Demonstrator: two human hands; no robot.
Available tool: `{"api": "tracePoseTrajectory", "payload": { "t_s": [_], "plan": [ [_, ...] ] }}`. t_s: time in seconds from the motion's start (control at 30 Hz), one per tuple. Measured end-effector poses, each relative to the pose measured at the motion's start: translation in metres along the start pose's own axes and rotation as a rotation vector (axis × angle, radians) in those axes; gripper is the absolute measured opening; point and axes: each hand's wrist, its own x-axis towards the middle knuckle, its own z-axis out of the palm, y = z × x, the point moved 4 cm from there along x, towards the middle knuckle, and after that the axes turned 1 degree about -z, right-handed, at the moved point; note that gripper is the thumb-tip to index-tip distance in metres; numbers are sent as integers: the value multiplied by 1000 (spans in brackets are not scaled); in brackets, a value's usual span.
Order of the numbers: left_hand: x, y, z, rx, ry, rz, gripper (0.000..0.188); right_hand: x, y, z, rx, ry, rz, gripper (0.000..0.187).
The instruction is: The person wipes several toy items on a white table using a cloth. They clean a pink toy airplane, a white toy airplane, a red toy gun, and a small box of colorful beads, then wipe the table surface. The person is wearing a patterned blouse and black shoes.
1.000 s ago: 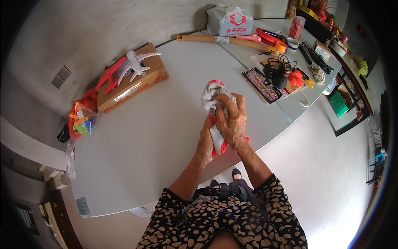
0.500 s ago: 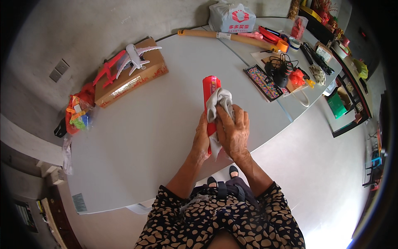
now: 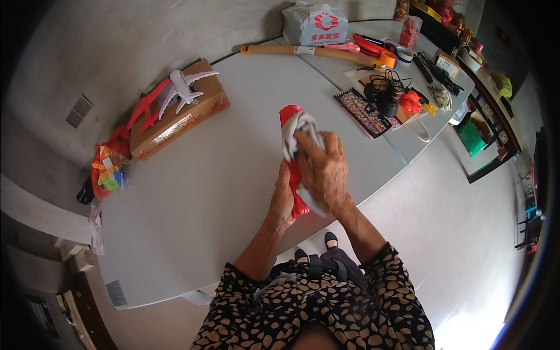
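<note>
A long red box-like object (image 3: 296, 175) is held up over the near part of the table, its far end showing a little pink. My left hand (image 3: 282, 197) grips it along its left side near the lower end, fingers mostly hidden behind it. Bunched in my right hand (image 3: 328, 172) is a pale grey cloth (image 3: 296, 135), pressed against the upper face of the red object. One loose end of the cloth hangs below my right palm. The cloth covers much of the object, so its exact kind cannot be made out.
On the grey table (image 3: 192, 221), a cardboard box (image 3: 181, 125) carries a white toy plane (image 3: 182, 87) and a red one (image 3: 149, 105). A cardboard tube (image 3: 326, 53), a white plastic bag (image 3: 315, 26), a patterned notebook (image 3: 363, 114) and a black corded device (image 3: 385, 99) lie farther back.
My right hand and the cloth have slid slightly up and left along the red object, baring more of its lower end. My left hand keeps its hold.
</note>
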Motion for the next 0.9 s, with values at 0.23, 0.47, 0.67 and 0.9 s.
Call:
{"api": "tracePoseTrajectory", "payload": {
  "t_s": [0.23,0.47,0.67,0.9],
  "plan": [
    [0,9,-5,-11,62,52,66,5,-19,10,-83,-129,-19,41],
    [10,15,-40,-92,-99,176,69,-63,-47,-4,-134,-205,-93,40],
    [1,36,-21,-37,120,349,59,-80,-6,-43,191,-278,181,41],
    [0,24,-11,13,-31,317,52,-34,-20,-32,-59,-217,42,46]
  ]
}}
